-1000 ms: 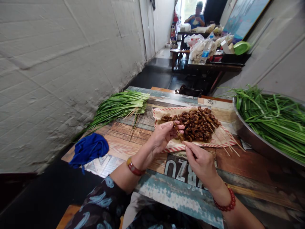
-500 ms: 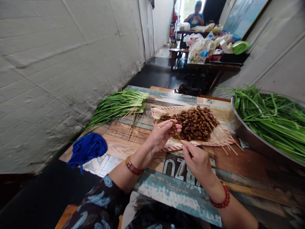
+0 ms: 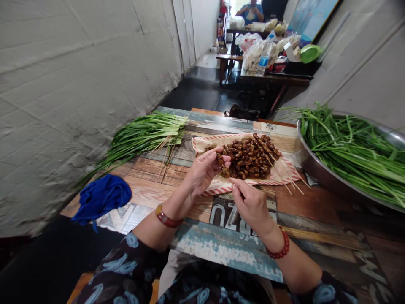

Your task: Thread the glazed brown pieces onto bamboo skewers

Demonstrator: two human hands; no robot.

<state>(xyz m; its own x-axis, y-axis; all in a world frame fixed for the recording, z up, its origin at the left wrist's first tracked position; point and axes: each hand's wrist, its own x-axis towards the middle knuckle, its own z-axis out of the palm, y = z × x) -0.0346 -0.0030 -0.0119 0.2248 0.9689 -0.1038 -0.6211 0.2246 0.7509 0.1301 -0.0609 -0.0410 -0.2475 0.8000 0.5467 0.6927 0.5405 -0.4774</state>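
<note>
While the left hand (image 3: 202, 173) pinches a couple of glazed brown morsels (image 3: 249, 158) between thumb and fingers, its grip narrow, the right hand (image 3: 251, 207) closes to a tight pinch just below them, though anything it holds is too fine to make out. Most of the glossy, dark, lumpy heap lies loose on a striped paper liner (image 3: 281, 179) toward the far edge of the surface (image 3: 152, 185). Thin bamboo skewers (image 3: 286, 173) poke from under the heap toward the lower right, so some pieces appear already threaded, while far more look unthreaded. A bundle of chives (image 3: 142, 137) lies toward the left edge, a steel basin (image 3: 311, 169) of more greens sits at the right, and a blue cloth (image 3: 101, 197) lies crumpled near the left corner.
</note>
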